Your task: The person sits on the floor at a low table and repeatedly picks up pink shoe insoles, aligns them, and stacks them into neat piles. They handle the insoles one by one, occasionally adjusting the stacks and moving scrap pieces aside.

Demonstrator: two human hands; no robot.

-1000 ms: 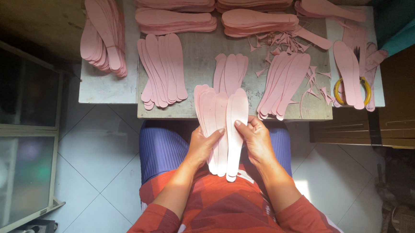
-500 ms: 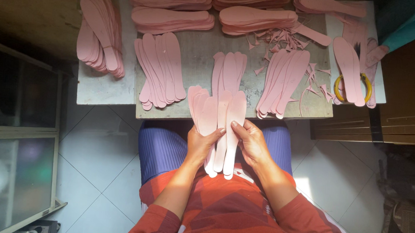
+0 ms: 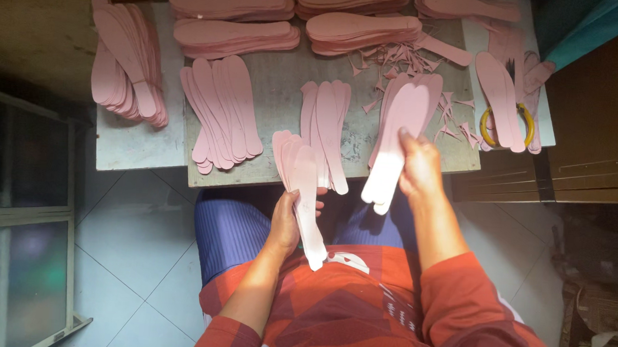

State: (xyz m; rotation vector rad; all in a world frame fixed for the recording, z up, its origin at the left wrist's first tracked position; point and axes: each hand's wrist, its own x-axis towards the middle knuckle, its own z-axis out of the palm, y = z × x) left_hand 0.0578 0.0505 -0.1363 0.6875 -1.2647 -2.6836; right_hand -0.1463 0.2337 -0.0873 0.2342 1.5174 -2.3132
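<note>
Pink insole cutouts (image 3: 302, 173) look thin, light and bendy; best gripped at the narrow heel end. Left hand (image 3: 288, 222) clasps a fanned bundle over the lap; right hand (image 3: 416, 169) pinches another stack (image 3: 397, 139) above the counter's (image 3: 285, 97) near edge.

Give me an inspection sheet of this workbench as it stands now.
Surface: grey worktable, worn, partly sunlit.
Job's things: left hand grips a fanned bunch of pink insole cut-outs over the lap; right hand holds a second bunch at the table's front edge.
Other stock: flat stacks along the back; fanned piles on the table and at the left end.
Clutter: pink trimmings scattered near the right; a yellow ring under insoles.
Grippers: both hands closed on insoles.
Cables: nothing seen.
Surroundings: tiled floor, dark wooden cabinet on the right.
</note>
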